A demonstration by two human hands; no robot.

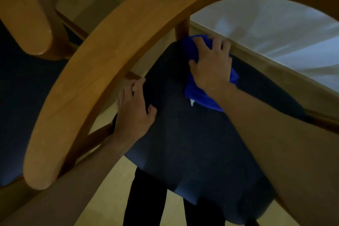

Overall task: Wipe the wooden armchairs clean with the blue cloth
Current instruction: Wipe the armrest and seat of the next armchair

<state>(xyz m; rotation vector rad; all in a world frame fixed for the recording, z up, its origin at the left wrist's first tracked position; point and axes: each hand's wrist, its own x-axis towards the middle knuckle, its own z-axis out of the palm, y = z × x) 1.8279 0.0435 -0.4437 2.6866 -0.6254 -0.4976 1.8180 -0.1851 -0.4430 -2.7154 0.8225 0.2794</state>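
Note:
A wooden armchair (102, 71) with a curved back rail fills the head view, seen from above. Its dark blue seat cushion (198, 143) lies below the rail. My right hand (211, 66) presses the blue cloth (200, 95) flat on the far part of the cushion, near a wooden upright (182, 27), with fingers spread over it. My left hand (134, 110) reaches under the rail and rests on the cushion's left edge, fingers lightly curled over the side.
A second wooden armchair (27, 16) with a dark seat (23, 97) stands close on the left. A white curtain (275, 29) hangs behind, above a wooden skirting. The floor (113, 185) is pale tile, and my dark trouser legs (146, 198) show below the seat.

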